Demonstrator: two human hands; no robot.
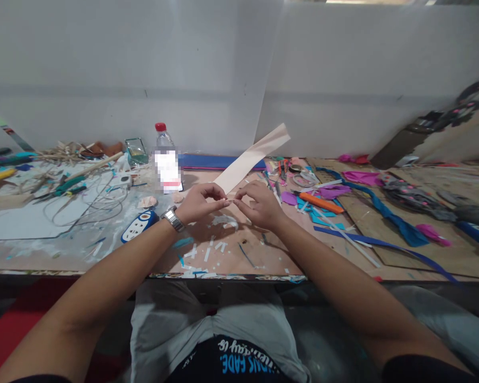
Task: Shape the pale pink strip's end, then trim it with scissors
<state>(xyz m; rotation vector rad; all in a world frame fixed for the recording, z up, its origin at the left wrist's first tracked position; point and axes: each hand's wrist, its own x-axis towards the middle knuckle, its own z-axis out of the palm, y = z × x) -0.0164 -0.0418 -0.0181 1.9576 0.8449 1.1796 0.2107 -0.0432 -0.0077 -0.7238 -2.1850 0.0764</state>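
Observation:
A long pale cream strip, which looks like paper (243,166), slants up and to the right from between my hands, its far end raised off the table. My left hand (206,202), with a metal watch (173,218) on its wrist, pinches the near end of the strip between thumb and fingers. Right beside it, my right hand (260,206) pinches the same end, and the two sets of fingertips almost meet. The fingers partly hide the pinched edge.
Left of my hands are a power strip (139,226), a red-capped bottle (166,159) and tangled cable. An orange utility knife (321,202), blue ribbon (387,244), tape rolls and coloured scraps lie to the right. Paper bits litter the table (271,255) in front.

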